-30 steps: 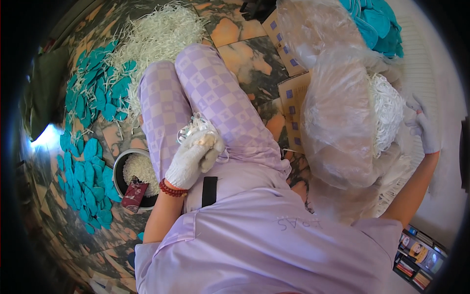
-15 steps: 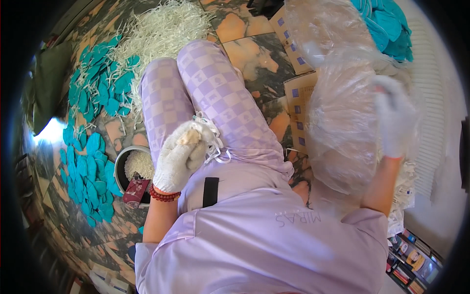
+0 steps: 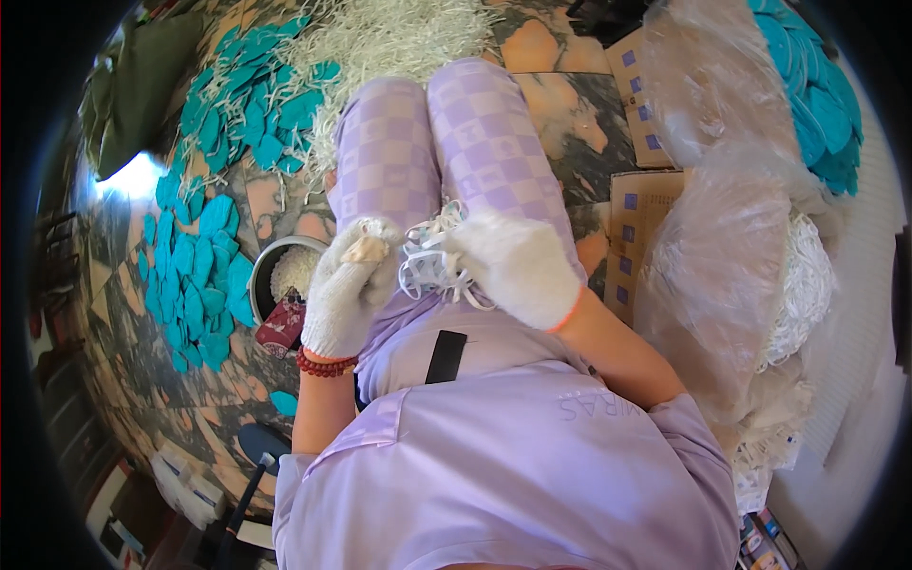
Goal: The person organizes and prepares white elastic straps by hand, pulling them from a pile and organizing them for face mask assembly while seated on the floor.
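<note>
White knit gloves cover both of my hands. Over my lap, my left hand (image 3: 353,280) has its fingers curled around one end of a bunch of looped, thin white strips (image 3: 429,261). The loops stick out to the right of it, between the two hands. My right hand (image 3: 522,268) is closed at the other side of the bunch, its fingertips on the loops and partly hidden by the back of the glove. The glove tips on the left hand look worn and brownish.
Teal flat pieces (image 3: 195,285) lie heaped on the marbled floor at left, beside a pot (image 3: 261,275) of white grains with a dark red packet (image 3: 282,328). Loose white strips (image 3: 399,43) pile beyond my knees. At right stand cardboard boxes (image 3: 632,223) and clear plastic bags (image 3: 708,275).
My right hand has come from above the plastic bags at right to the bunch at my left hand. The left hand stays over my lap, and the view has shifted.
</note>
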The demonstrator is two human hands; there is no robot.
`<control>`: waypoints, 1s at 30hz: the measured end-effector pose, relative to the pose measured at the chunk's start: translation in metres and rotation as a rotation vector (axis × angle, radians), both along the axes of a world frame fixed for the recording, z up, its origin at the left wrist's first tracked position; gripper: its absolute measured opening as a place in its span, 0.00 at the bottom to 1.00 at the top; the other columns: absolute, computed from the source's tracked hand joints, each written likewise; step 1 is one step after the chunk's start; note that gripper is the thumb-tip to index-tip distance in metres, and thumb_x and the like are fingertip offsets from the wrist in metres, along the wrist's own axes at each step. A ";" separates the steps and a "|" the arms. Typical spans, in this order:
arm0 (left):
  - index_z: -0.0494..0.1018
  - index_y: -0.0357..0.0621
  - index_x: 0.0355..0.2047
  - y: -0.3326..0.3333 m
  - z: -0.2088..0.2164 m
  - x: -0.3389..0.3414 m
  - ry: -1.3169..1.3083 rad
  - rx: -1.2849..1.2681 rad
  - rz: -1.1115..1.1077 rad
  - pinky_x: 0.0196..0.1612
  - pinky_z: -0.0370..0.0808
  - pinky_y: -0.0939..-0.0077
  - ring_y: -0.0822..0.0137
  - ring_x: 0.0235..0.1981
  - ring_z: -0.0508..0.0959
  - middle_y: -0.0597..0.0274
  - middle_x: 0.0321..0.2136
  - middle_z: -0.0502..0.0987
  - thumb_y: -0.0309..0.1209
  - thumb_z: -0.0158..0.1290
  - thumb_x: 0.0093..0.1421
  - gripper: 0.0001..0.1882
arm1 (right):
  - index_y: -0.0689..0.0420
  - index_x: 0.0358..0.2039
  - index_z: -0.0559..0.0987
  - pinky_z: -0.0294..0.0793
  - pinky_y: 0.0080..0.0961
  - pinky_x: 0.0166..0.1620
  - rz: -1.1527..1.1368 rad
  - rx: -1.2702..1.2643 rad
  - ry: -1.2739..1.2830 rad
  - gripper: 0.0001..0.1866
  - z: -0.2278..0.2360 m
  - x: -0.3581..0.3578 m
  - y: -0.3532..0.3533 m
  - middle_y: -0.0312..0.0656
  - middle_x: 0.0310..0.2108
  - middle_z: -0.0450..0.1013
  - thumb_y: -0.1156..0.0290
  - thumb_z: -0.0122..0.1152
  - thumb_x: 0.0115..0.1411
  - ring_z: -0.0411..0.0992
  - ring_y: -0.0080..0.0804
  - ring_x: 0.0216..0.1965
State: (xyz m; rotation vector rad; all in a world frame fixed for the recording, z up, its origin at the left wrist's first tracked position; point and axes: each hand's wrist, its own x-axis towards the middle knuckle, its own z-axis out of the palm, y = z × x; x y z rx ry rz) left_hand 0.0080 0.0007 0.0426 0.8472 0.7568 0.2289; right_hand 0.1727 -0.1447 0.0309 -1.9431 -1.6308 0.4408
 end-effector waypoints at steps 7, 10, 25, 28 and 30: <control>0.72 0.44 0.54 0.000 0.021 0.035 -0.071 0.775 -0.566 0.35 0.68 0.75 0.69 0.30 0.69 0.67 0.31 0.66 0.52 0.69 0.46 0.39 | 0.58 0.30 0.82 0.70 0.24 0.31 -0.190 0.111 0.388 0.08 0.043 0.015 -0.007 0.40 0.25 0.72 0.82 0.64 0.48 0.71 0.31 0.25; 0.74 0.43 0.49 -0.004 0.010 0.048 -0.181 1.008 -0.637 0.39 0.71 0.66 0.58 0.33 0.72 0.58 0.32 0.69 0.49 0.63 0.55 0.28 | 0.56 0.31 0.82 0.74 0.27 0.33 -0.209 0.068 0.433 0.08 0.062 0.012 -0.006 0.41 0.26 0.73 0.82 0.62 0.50 0.73 0.32 0.27; 0.73 0.37 0.38 -0.022 0.000 0.029 -0.151 0.089 -0.647 0.37 0.72 0.77 0.74 0.30 0.73 0.66 0.27 0.73 0.39 0.44 0.72 0.17 | 0.57 0.37 0.68 0.63 0.13 0.19 -0.572 0.018 1.378 0.03 0.047 0.019 -0.014 0.47 0.34 0.76 0.73 0.47 0.68 0.65 0.16 0.17; 0.73 0.38 0.38 -0.019 0.003 0.032 -0.160 0.239 -0.652 0.38 0.71 0.78 0.74 0.30 0.72 0.68 0.27 0.72 0.37 0.44 0.72 0.15 | 0.57 0.36 0.68 0.61 0.12 0.18 -0.619 -0.034 1.220 0.02 0.048 0.018 -0.014 0.44 0.30 0.74 0.74 0.46 0.68 0.63 0.17 0.17; 0.73 0.39 0.36 -0.019 0.006 0.034 -0.152 0.276 -0.555 0.37 0.70 0.77 0.74 0.28 0.70 0.68 0.26 0.72 0.37 0.43 0.72 0.15 | 0.58 0.38 0.69 0.62 0.13 0.20 -0.575 0.005 1.383 0.03 0.049 0.021 -0.018 0.39 0.27 0.72 0.75 0.47 0.66 0.63 0.16 0.18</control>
